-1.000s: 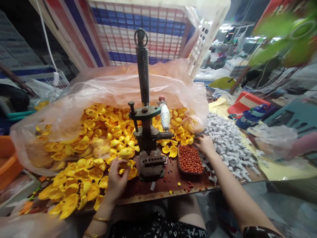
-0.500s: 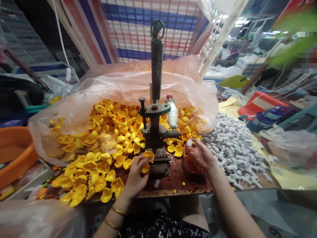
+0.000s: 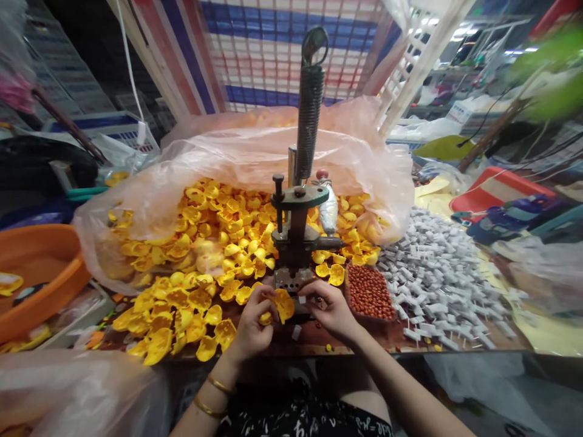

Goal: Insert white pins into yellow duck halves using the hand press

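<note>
Having moved over from beside the beads (image 3: 368,292), the right hand (image 3: 331,309) is now pinching a pale piece (image 3: 302,300) close by the left hand (image 3: 255,323), which is pinching a yellow shell (image 3: 285,305) near the table's (image 3: 319,337) front edge, so the two parts are apparently being brought together. Just beyond, the press (image 3: 298,233) is standing upright; grey pieces (image 3: 437,273) are lying heaped toward the right edge, loose shells (image 3: 170,309) toward the front left corner.

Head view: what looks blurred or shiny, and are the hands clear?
Head view: the green shape at upper right is smeared; the pink bag shows pale glare; the left hand, its yellow shell and the right hand are readable, though slightly soft.
</note>
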The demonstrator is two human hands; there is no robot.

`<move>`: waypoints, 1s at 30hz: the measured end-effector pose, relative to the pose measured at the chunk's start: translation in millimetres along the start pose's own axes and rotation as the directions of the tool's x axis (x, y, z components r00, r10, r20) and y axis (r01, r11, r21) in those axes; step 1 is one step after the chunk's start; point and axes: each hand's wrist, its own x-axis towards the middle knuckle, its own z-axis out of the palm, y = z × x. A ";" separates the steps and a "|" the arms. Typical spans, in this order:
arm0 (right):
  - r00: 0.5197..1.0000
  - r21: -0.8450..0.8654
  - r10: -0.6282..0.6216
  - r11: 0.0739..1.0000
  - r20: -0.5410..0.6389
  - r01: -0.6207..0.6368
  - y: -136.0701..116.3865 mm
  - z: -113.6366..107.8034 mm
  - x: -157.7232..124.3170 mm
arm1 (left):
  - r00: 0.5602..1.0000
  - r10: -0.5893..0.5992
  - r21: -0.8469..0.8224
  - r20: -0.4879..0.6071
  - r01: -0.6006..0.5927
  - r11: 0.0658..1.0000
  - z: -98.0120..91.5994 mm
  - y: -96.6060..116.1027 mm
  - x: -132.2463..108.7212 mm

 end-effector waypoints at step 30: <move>0.984 -0.340 0.174 0.928 0.041 -0.150 25.7 -33.9 -8.2 | 0.870 -0.493 -0.437 -0.022 0.435 0.787 13.5 -3.6 -0.9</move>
